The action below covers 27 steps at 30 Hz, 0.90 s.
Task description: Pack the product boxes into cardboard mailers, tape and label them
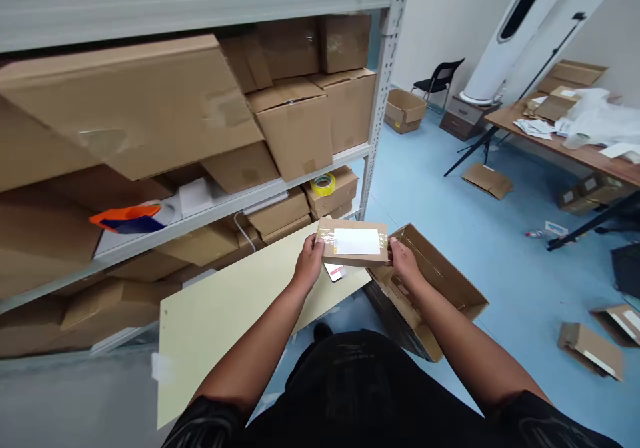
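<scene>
A small flat cardboard box [353, 259] with a white label [357, 241] and clear tape at its ends is held up between both hands. My left hand [309, 261] is closed on its left end, thumb on top. At the opposite end, my right hand [404, 259] grips the box too. Below it, a phone-like flat item with a white and pink face [335, 272] lies on the pale yellow board [235, 308], partly covered by the box. Under my right forearm stands a large open cardboard box [440, 268].
On the left, a metal shelf [310, 176] carries several cardboard boxes, a roll of yellow tape [323, 184] and an orange and blue tape dispenser [127, 218]. A cluttered wooden table [525, 118] stands at right. Loose cartons [590, 349] lie on the blue floor.
</scene>
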{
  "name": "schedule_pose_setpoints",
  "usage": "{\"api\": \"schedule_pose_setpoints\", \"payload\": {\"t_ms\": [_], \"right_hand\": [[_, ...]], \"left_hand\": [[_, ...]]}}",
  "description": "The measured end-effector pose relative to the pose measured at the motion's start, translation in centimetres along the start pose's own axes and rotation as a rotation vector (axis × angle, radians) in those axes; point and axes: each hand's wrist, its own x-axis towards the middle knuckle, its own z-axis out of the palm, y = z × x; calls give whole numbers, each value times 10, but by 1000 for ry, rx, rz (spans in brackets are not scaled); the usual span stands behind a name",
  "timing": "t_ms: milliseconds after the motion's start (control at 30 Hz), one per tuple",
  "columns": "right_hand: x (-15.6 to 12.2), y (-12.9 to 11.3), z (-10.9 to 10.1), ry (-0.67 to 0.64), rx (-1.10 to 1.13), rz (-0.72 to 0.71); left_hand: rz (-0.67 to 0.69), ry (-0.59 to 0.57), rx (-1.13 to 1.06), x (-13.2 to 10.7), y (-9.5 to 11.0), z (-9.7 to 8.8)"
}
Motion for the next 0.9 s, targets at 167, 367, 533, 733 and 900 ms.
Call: {"api": "schedule_pose_setpoints", "payload": {"t_ms": [167, 367, 533, 733, 900], "right_hand": [[0, 24, -41, 223, -7, 47], [-24, 50, -75, 503, 4, 92], [-50, 65, -91, 679, 23, 146], [-55, 81, -117, 698, 79, 192], [-40, 93, -142, 662, 95, 224]], "left_hand": [[31, -237, 101, 42, 19, 51], [127, -540, 89, 78, 29, 111], [148, -731, 110, 87, 31, 158], [126, -806, 116, 81, 31, 203], [133, -774, 130, 83, 29, 234]]}}
